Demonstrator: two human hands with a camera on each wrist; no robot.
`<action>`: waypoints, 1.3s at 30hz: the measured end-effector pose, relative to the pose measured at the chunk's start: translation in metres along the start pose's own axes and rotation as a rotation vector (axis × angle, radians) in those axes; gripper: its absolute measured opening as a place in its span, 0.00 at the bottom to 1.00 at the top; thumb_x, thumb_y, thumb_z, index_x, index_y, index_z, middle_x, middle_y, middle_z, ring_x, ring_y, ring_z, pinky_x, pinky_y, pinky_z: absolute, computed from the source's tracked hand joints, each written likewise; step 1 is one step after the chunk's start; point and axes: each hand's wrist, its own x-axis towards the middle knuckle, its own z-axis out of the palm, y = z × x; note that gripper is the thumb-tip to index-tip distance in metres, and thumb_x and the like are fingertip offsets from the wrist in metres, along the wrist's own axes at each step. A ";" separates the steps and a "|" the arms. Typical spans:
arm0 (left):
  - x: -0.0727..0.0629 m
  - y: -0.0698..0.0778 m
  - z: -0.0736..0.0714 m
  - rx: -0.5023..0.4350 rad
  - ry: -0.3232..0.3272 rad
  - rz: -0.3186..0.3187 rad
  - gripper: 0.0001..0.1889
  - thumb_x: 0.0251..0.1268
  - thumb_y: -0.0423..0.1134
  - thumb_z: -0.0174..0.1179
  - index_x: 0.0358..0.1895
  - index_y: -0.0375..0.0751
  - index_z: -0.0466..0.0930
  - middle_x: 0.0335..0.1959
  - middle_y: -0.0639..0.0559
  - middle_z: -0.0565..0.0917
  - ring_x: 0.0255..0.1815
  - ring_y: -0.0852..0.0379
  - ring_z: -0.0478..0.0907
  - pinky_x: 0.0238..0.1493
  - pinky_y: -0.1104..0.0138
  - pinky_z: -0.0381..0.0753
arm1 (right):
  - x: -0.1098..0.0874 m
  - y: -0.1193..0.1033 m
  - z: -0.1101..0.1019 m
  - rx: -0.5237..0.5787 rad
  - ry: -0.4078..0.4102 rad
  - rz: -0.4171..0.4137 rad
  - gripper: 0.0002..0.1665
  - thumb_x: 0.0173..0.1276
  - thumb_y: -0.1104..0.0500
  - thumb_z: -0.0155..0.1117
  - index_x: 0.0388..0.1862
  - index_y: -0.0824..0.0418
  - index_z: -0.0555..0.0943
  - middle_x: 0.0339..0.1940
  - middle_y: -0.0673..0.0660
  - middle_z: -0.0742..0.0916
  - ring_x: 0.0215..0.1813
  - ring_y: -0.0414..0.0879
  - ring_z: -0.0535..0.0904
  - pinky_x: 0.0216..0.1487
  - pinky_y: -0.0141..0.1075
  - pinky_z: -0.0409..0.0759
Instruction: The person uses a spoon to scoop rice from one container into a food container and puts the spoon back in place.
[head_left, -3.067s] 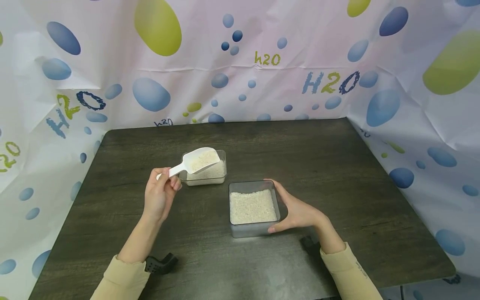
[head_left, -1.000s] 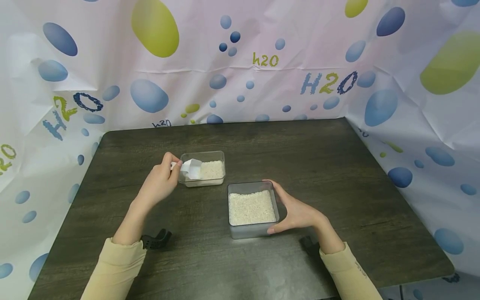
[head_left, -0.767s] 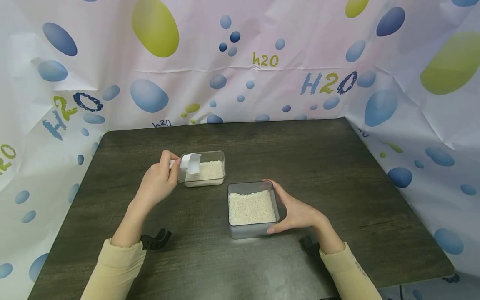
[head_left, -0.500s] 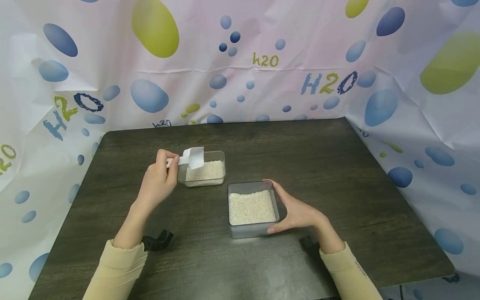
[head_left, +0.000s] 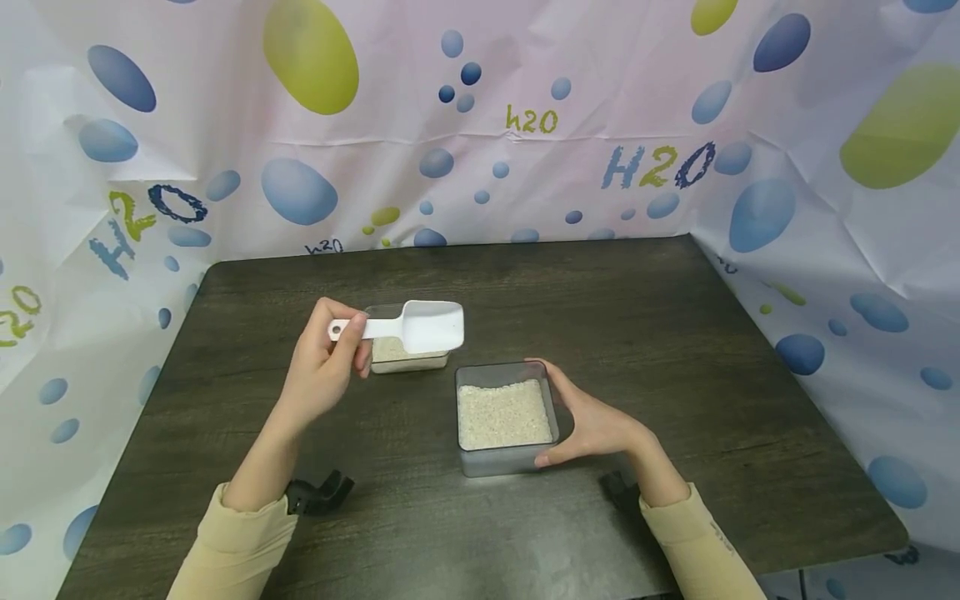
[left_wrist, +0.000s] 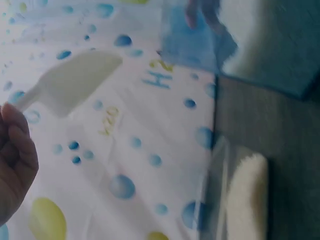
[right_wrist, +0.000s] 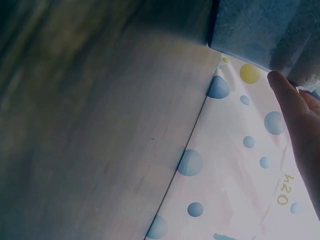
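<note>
My left hand pinches the handle of a white plastic scoop, thumb on top. The scoop is held level above a clear rectangular container of white rice and covers part of it; its bowl looks bare. In the left wrist view the scoop stands well apart from the clear container. My right hand holds a smoky grey square container by its right side, thumb at the front corner and fingers at the back. Rice fills much of it. Its wall shows beside the thumb in the right wrist view.
Both containers stand on a dark wood-grain table. Behind and beside it hangs a white sheet printed with blue and green drops. A black strap is on the left wrist.
The scoop, earlier loaded with rice, was tipped over the clear container. It has since turned back level and lifted to the right, its bowl now bare. The right hand and grey container stay put.
</note>
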 end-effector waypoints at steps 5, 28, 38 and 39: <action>0.003 0.016 0.006 -0.131 -0.133 0.087 0.04 0.75 0.23 0.42 0.39 0.23 0.62 0.15 0.48 0.67 0.13 0.58 0.66 0.14 0.70 0.68 | 0.001 0.001 0.000 -0.001 0.003 0.000 0.71 0.48 0.51 0.82 0.80 0.51 0.41 0.80 0.57 0.47 0.79 0.57 0.44 0.70 0.62 0.55; -0.009 0.014 0.065 0.655 -0.570 0.237 0.03 0.72 0.34 0.52 0.38 0.42 0.68 0.14 0.62 0.63 0.14 0.68 0.56 0.16 0.73 0.59 | -0.001 0.000 0.001 0.019 0.004 0.005 0.70 0.49 0.56 0.81 0.79 0.42 0.41 0.80 0.55 0.45 0.79 0.57 0.45 0.69 0.63 0.56; -0.015 -0.001 0.067 0.404 -0.609 -0.129 0.03 0.78 0.35 0.45 0.45 0.40 0.67 0.15 0.61 0.60 0.14 0.68 0.52 0.18 0.72 0.57 | 0.000 0.002 0.002 0.021 -0.001 -0.015 0.71 0.50 0.55 0.81 0.79 0.48 0.41 0.80 0.57 0.45 0.79 0.57 0.43 0.69 0.64 0.56; -0.016 -0.004 0.066 0.366 -0.597 -0.167 0.04 0.79 0.35 0.44 0.45 0.40 0.67 0.15 0.61 0.60 0.14 0.68 0.52 0.18 0.72 0.57 | 0.000 0.002 0.002 0.022 0.001 -0.013 0.70 0.49 0.55 0.81 0.79 0.46 0.41 0.80 0.56 0.46 0.79 0.57 0.43 0.69 0.63 0.56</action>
